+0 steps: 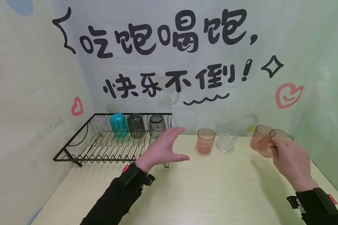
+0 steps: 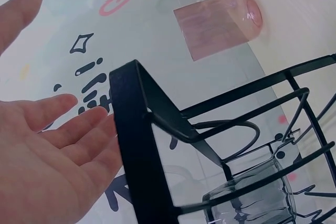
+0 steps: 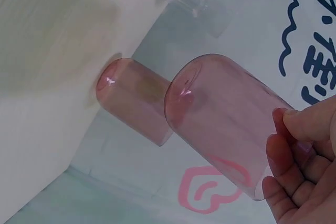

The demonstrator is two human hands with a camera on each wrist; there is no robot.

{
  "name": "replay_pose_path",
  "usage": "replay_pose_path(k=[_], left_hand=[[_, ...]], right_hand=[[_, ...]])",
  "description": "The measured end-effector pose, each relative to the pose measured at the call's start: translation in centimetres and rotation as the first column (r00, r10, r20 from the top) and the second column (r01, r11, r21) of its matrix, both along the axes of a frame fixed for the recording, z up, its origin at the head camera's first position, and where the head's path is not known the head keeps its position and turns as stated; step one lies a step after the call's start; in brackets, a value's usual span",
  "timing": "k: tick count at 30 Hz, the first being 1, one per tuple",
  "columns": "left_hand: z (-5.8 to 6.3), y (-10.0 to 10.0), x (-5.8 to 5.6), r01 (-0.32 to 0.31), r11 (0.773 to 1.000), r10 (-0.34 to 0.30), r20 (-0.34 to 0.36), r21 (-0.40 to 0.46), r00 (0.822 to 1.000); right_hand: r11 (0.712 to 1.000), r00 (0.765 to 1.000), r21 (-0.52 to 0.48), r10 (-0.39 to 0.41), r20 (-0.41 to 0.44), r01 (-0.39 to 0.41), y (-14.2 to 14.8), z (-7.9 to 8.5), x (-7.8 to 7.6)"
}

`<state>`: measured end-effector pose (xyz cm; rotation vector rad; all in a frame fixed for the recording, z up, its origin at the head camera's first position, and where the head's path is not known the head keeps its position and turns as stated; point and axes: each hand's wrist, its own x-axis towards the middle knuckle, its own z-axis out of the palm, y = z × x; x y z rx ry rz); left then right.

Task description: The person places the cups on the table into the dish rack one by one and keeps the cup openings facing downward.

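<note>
My right hand (image 1: 293,162) pinches a pink see-through glass (image 3: 220,114) near its rim, thumb against fingers. The glass tilts, raised off the table, with its rounded base away from my palm. In the head view it overlaps a second pink glass (image 1: 257,135), which stands upright on the table at the far right. My left hand (image 1: 161,150) reaches over the right end of the black wire dish rack (image 1: 112,161), thumb and fingers spread with nothing between them. Nearest it in the rack is a ridged grey glass (image 1: 157,123), upside down and partly hidden.
Between my hands, a pink glass (image 1: 205,142) and a clear glass (image 1: 227,140) stand upright near the back wall. In the rack's back row are a clear glass (image 1: 99,125), a blue glass (image 1: 119,125) and a dark grey glass (image 1: 136,126). A printed cloth (image 1: 146,112) hangs behind.
</note>
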<state>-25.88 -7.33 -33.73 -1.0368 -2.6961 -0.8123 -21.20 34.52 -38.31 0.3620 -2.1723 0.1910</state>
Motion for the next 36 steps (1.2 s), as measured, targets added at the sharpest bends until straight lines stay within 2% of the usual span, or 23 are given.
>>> replay_pose_path(k=[6,14,36], left_hand=[[-0.1,0.1,0.1,-0.003,1.0,0.003,0.013,0.026,1.0],[-0.2,0.1,0.2,-0.008,1.0,0.007,0.018,0.03,1.0],[0.5,0.6,0.2,-0.003,0.994,-0.001,0.043,0.111,0.999]], right_hand=[[0.999,0.997,0.034,0.039,-0.066,-0.037,-0.9,0.9,0.3],[0.996,0.992,0.063,0.074,-0.106,-0.067,-1.8,1.4,0.7],[0.986,0.979,-0.013,0.166,-0.121,-0.169,-5.1,3.2,1.7]])
